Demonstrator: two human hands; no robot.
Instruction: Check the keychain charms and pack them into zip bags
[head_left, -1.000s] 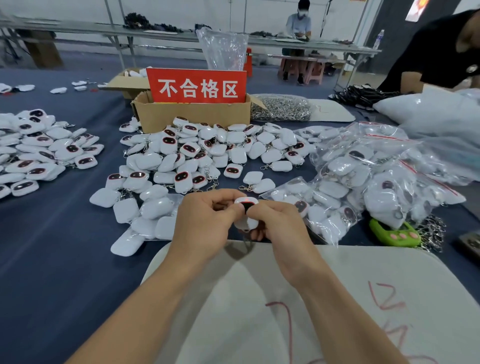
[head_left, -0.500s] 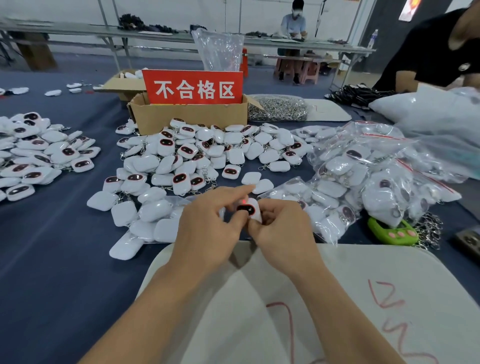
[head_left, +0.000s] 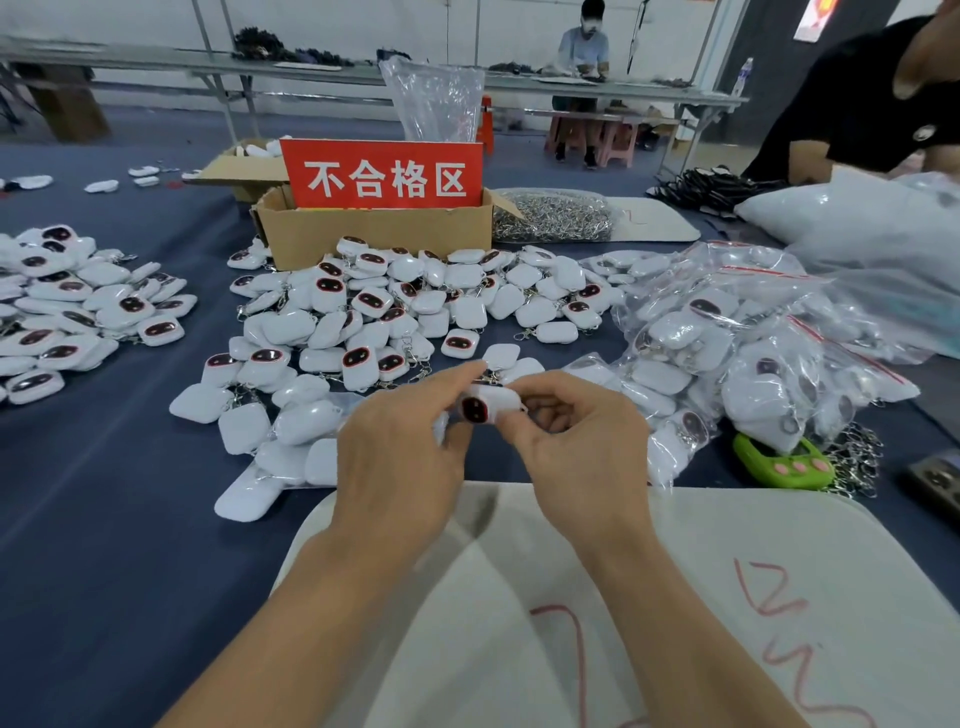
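White charm (head_left: 491, 405): 1 | left hand (head_left: 400, 457), right hand (head_left: 582, 441): 2, pinching it

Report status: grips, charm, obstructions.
One charm pinched between left grip and right grip, dark face showing. Not yet bagged. Filled zip bags lie to the right, path unobstructed.

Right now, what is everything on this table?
held charm: one, white with dark face, between both hands
loose charms: large pile, white, table centre; another pile far left
zip bags: several, clear, filled with charms, right
cardboard box: one, brown, behind centre pile
sign: one, red, white lettering, on the box
metal rings: heap, silver, right of box
gadget: one, green, pink buttons, right
mat: one, white, red marks, near edge
left hand: holds the held charm
right hand: holds the held charm
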